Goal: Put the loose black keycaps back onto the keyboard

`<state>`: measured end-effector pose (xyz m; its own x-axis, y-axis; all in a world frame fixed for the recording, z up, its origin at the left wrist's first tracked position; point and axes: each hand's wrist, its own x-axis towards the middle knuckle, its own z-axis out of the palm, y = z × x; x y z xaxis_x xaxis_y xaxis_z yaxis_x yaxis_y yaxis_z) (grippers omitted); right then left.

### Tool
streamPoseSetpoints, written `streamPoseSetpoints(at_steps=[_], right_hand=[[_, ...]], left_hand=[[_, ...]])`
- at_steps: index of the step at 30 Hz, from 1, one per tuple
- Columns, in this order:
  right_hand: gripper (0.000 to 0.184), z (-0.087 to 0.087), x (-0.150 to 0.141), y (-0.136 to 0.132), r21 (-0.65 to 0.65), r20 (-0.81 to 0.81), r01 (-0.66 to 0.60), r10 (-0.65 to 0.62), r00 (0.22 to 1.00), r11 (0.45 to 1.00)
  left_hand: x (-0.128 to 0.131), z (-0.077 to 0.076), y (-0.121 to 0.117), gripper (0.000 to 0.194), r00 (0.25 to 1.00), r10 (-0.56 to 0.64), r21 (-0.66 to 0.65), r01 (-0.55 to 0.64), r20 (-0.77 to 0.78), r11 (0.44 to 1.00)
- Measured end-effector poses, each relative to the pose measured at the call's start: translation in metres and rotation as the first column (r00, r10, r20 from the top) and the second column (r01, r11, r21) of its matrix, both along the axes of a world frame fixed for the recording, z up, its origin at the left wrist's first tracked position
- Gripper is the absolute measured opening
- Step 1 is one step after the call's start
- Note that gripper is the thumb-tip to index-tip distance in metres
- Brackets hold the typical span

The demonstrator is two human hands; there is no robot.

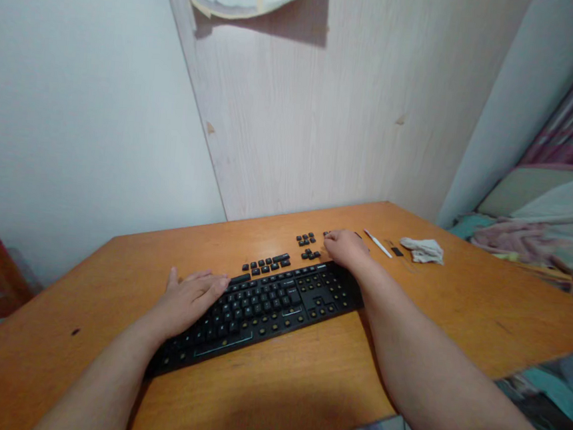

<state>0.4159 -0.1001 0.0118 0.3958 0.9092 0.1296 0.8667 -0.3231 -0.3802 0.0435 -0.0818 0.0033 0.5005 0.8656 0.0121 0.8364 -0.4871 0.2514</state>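
Kbd (268,307) lower ctr of frame; L hand (191,304) on its left part, fingers straight, no grip; R hand (346,248) right of ctr nr loose keycaps (281,258), fingers curled, can't tell if holding

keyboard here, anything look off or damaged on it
Yes: the keyboard is missing many keycaps, leaving bare spots along its front and right end. Loose keycaps lie in groups behind it.
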Motion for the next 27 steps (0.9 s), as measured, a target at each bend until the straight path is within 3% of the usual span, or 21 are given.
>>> streamPoseSetpoints(at_steps=[14,21,24,27], right_hand=[[0.030,-0.006,0.004,0.004,0.015,0.014,-0.017,0.017,1.000,1.000],[0.031,-0.008,0.006,0.005,0.017,0.025,-0.016,0.016,1.000,1.000],[0.030,-0.010,0.007,0.006,0.017,0.038,-0.031,0.031,0.999,0.999],[0.030,-0.011,0.008,0.006,0.008,0.053,-0.048,0.048,0.997,0.999]], left_hand=[[-0.001,-0.002,0.000,0.060,0.998,-0.002,-0.014,0.003,0.060,1.000],[-0.004,-0.010,0.008,0.054,0.979,0.038,0.004,-0.039,0.199,0.999],[-0.005,-0.009,0.012,0.051,0.937,0.116,0.014,-0.127,0.329,0.992],[-0.007,-0.005,0.017,0.046,0.796,0.248,-0.029,-0.278,0.552,0.960]])
